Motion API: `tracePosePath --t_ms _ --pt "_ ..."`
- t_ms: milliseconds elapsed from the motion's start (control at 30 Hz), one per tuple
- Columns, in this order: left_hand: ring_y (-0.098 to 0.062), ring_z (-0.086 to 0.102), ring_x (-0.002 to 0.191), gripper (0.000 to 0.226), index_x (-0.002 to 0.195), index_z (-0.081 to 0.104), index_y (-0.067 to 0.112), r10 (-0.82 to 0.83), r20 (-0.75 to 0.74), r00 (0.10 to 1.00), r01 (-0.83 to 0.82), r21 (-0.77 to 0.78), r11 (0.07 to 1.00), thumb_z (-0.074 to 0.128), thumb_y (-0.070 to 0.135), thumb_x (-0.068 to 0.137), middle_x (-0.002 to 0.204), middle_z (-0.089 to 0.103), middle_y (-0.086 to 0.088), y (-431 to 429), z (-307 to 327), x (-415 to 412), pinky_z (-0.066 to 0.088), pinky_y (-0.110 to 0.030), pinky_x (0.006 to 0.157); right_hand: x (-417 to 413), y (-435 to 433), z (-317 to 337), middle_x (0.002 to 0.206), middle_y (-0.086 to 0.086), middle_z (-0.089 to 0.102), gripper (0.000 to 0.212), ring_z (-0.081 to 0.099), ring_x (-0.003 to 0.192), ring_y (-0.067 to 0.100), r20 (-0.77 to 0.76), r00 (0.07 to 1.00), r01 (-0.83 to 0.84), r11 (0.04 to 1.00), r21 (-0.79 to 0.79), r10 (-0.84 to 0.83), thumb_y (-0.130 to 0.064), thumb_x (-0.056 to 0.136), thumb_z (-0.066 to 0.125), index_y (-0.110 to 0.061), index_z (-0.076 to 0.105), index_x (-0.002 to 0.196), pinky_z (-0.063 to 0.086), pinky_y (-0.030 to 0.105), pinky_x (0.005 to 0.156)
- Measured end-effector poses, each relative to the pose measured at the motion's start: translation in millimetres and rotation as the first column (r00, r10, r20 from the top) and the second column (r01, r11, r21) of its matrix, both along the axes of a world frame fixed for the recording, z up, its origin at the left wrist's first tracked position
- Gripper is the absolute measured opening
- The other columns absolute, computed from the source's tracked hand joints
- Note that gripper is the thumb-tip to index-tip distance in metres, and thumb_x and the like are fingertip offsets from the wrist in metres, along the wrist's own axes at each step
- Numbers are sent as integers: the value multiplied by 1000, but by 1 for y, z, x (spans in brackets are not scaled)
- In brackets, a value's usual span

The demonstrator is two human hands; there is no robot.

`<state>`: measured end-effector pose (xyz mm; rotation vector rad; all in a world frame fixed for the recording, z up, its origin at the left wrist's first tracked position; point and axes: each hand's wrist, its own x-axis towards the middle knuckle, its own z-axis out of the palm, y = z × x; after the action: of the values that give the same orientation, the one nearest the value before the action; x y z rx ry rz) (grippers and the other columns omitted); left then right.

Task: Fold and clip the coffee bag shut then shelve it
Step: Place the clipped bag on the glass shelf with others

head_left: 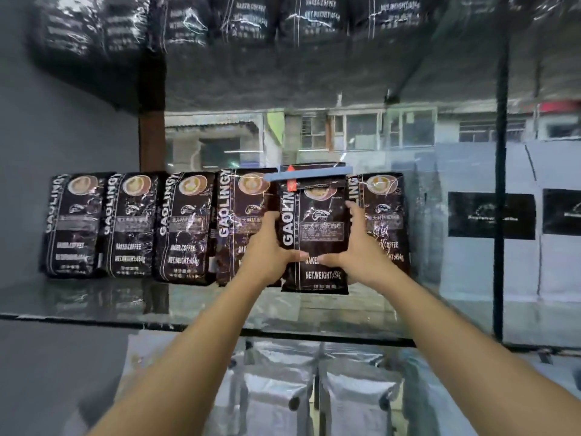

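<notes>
A dark brown coffee bag [317,225] stands upright on the glass shelf [94,300], in a gap in a row of like bags. Its top is folded over and held by a long blue clip [308,175] with a red tab. My left hand [272,247] grips the bag's lower left side, thumb across the front. My right hand [356,247] grips its right side, fingers up along the edge. The bag's bottom rests near the shelf, slightly in front of its neighbours.
Several matching dark coffee bags [132,225] line the shelf to the left, one more [386,221] on the right. White bags with black labels [490,221] stand farther right. Silver bags [276,388] fill the shelf below, dark bags the shelf above. A dark upright rod [500,215] crosses right.
</notes>
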<state>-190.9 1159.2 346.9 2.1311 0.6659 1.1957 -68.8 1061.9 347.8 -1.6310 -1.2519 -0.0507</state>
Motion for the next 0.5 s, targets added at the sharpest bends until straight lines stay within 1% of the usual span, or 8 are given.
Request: tracePosePath --t_ms 100,167,233,333,367,400,467,500 --pt "-28 60 95 81 131 29 24 13 -15 1000 -13 8 1000 79 23 67 119 58 -15 8 -4 7 51 -44 85 7 7 -2 128 5 51 104 59 102 30 -31 999 18 998 -62 -20 -13 72 73 -47 -5 133 55 54 80" --pt "-31 58 100 82 133 28 24 16 -29 999 -15 26 1000 78 25 69 121 58 -17 10 -5 10 49 -40 85 12 8 -1 130 5 50 104 59 99 30 -62 998 9 996 -91 -15 -12 74 72 -47 -6 133 58 52 71" --pt "-32 55 106 83 136 26 23 35 -55 998 -32 52 998 76 28 71 123 56 -17 12 -5 11 44 -34 81 16 8 1 133 6 50 103 60 99 29 -92 996 -8 994 -108 -2 -11 75 71 -51 -5 132 58 53 72" --pt "-31 57 104 85 140 25 22 94 -77 993 -85 112 990 75 33 72 120 59 -16 12 -5 10 46 -35 79 17 7 0 132 5 52 101 61 98 27 -97 995 -10 992 -125 -2 -13 76 70 -56 -4 130 59 52 72" --pt "-31 59 100 86 141 23 22 101 -83 991 -91 120 989 74 34 72 117 60 -16 12 -5 9 49 -36 79 16 7 0 132 4 52 102 61 98 26 -103 995 -7 991 -130 -7 -14 76 70 -56 -5 130 58 51 73" --pt "-30 61 92 87 142 21 23 98 -91 991 -87 112 990 73 35 73 113 62 -16 12 -5 9 52 -38 78 16 6 -1 131 3 53 102 60 98 26 -107 994 -10 991 -131 -5 -15 77 70 -55 -7 131 58 51 74" --pt "-27 62 73 86 142 17 25 79 -105 991 -70 88 994 70 36 76 102 64 -15 9 -7 8 54 -39 69 13 4 -2 127 -3 52 102 59 98 24 -88 996 1 991 -132 -13 -18 78 69 -50 -11 134 57 46 76" --pt "-26 60 72 84 142 16 25 80 -124 989 -68 95 993 68 38 77 100 63 -14 8 -8 7 53 -39 68 11 2 -2 125 -6 50 102 59 98 24 -53 998 33 989 -141 -41 -22 79 69 -46 -12 136 55 42 79"
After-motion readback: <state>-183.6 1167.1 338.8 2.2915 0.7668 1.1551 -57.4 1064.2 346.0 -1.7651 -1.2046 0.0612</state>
